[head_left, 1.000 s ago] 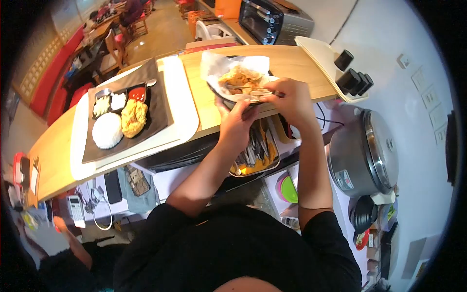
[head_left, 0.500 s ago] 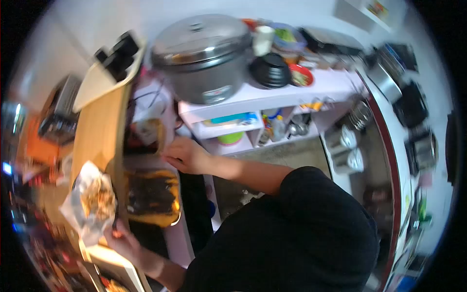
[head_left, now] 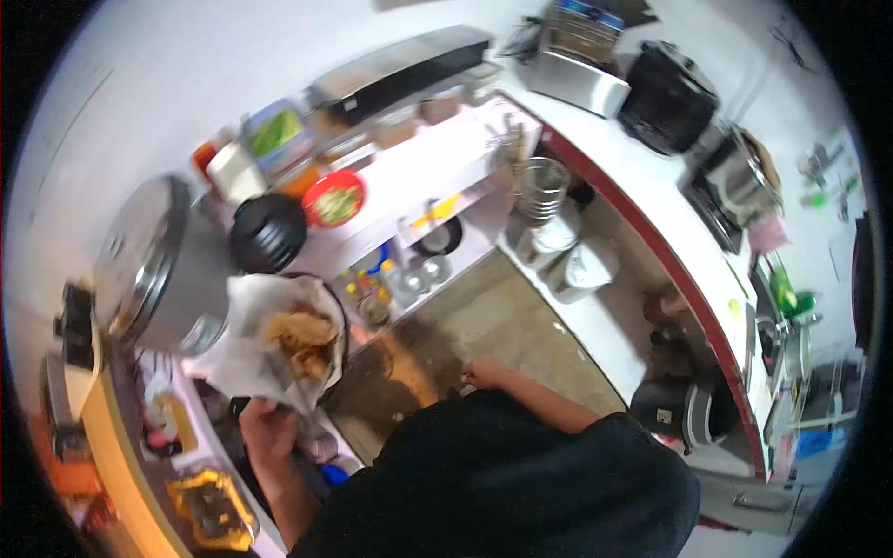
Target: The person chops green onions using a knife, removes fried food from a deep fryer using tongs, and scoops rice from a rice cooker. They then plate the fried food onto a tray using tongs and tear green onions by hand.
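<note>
My left hand (head_left: 270, 426) is closed on the near edge of a dark round dish (head_left: 345, 321), holding it up in front of the rice cooker. White paper (head_left: 249, 312) lines the dish and spreads past its rim. Golden fried pieces (head_left: 302, 339) lie on the paper. My right hand (head_left: 486, 374) hangs in front of my body above the floor, its fingers curled in. Whether anything small is inside those fingers is hidden.
A large rice cooker (head_left: 163, 270) stands at the left. On the white shelf unit are a black bowl (head_left: 268, 232) and a red bowl of chopped food (head_left: 335, 198). A yellow-edged tray (head_left: 212, 507) sits at lower left. White buckets (head_left: 586, 270) stand under the red-edged counter (head_left: 651, 246).
The view has swung to the right. My left hand has lifted the paper-lined dish off the wooden counter and carried it across. My right hand has drawn back from the counter toward my body.
</note>
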Tool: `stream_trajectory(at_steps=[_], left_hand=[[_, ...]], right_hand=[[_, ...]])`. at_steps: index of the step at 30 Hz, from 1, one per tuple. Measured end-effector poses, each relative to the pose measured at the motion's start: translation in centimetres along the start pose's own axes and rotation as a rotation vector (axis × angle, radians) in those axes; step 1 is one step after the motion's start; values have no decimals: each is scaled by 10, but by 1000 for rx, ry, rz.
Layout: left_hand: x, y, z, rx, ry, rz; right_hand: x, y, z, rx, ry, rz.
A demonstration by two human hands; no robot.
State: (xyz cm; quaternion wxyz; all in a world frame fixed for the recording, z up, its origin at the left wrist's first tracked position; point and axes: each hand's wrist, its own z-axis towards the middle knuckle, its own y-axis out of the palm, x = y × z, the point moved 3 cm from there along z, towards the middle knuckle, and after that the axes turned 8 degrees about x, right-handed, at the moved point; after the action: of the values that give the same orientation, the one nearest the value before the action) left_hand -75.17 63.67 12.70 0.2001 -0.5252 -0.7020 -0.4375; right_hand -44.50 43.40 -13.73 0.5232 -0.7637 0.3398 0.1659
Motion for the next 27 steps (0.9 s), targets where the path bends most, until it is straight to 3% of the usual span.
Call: stream_trajectory(at_steps=[2,4,7,8,9,10,12,13,15,18,20,22,25,27], left_hand=[[-55,49,62,-244,-164,-8],[-112,113,116,-379,-100,28],[-160,211,160,-340,-139,-73],[-180,235,175,-300,-154,-120],[-197,246,213,-457,-156,-145],[-196,265,214,-484,-179,-119],[-197,308,220,-322,-60,-104],[-200,325,230,-381,-71,-103],[-208,338,265,-494,-144,-52],[-211,331,328,-439,-259,-89],[-213,333,338,-326,-61,-54],[-214,333,349,-256,-55,-90],[-224,340,355,-271,-257,-153],[-237,355,336,-224,-194,-74]], right_hand=[[56,-29,-26,129,264,-57],[103,-68,-66,381,399,-5],[155,-118,-126,588,587,55],[172,-126,-141,606,607,64],[190,-131,-158,614,671,71],[203,-129,-172,624,744,85],[236,-120,-189,493,845,2],[236,-123,-200,476,947,106],[244,-115,-205,481,978,162],[230,-113,-203,606,1035,217],[221,-108,-189,665,954,361],[215,-102,-180,633,1005,406],[214,-99,-191,614,1011,441],[222,-101,-202,645,977,465]])
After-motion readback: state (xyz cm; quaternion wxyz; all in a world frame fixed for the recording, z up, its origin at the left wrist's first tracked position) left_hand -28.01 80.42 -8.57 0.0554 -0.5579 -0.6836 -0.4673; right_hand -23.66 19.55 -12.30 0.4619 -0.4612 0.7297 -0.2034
